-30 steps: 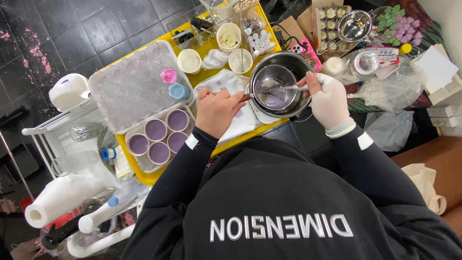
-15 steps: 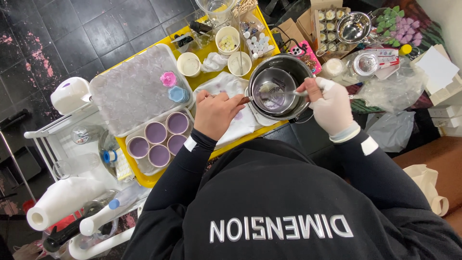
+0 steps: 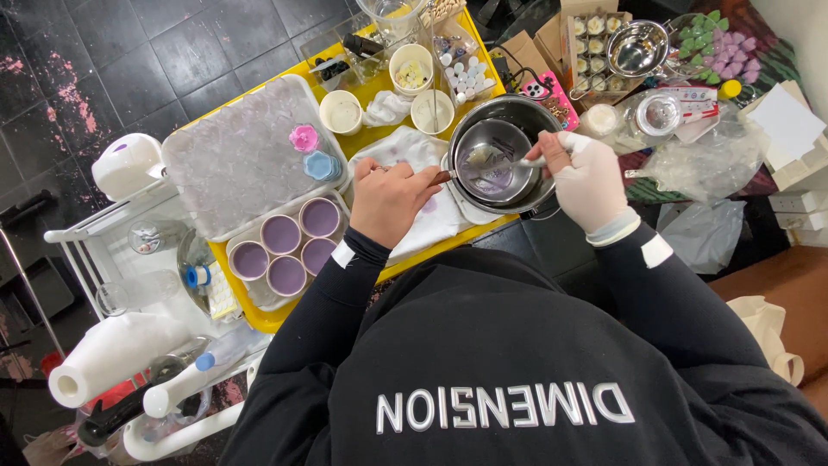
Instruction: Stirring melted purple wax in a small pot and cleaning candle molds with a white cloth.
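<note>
From the head view, the bare left hand (image 3: 392, 200) is closed around the handle of a small steel saucepan (image 3: 493, 162) resting on the yellow table (image 3: 259, 318), while the white-gloved right hand (image 3: 588, 181) pinches a metal spoon (image 3: 493, 160) dipped into pale purple liquid inside it, beside four round cups of purple filling (image 3: 285, 250)

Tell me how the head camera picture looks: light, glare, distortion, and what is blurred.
Head view: even, bright indoor light with soft shadows; glare spots on the steel pot and on the small metal bowl; wide-lens bending at the edges, so the white cart rail curves; the picture looks mirrored, as the sweater lettering reads reversed; left hand and gloved right hand are sharp, with little motion blur.
</note>
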